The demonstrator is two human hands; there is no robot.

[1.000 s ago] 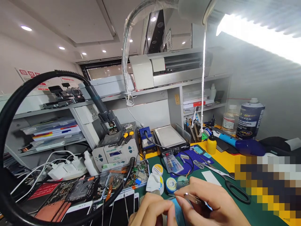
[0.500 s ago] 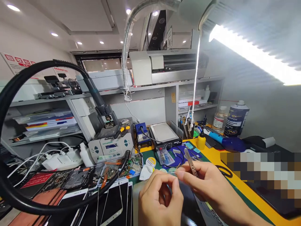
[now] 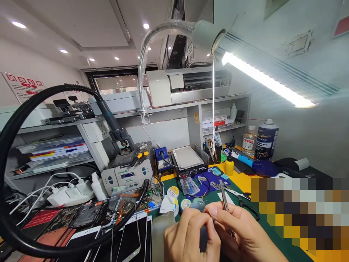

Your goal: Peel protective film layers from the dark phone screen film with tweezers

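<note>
tweezers (image 3: 224, 197) pinched in right hand (image 3: 240, 236), left hand (image 3: 188, 236) touching.

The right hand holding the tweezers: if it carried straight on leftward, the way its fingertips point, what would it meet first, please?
Most likely the left hand: the right hand, gripping the tweezers, already has its fingertips about touching the left's, though depth is unclear.

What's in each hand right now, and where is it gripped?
The right hand holds metal tweezers low on their shaft, tips pointing up. The left hand pinches fingertips against the right's; anything between them is too small to tell.
</note>
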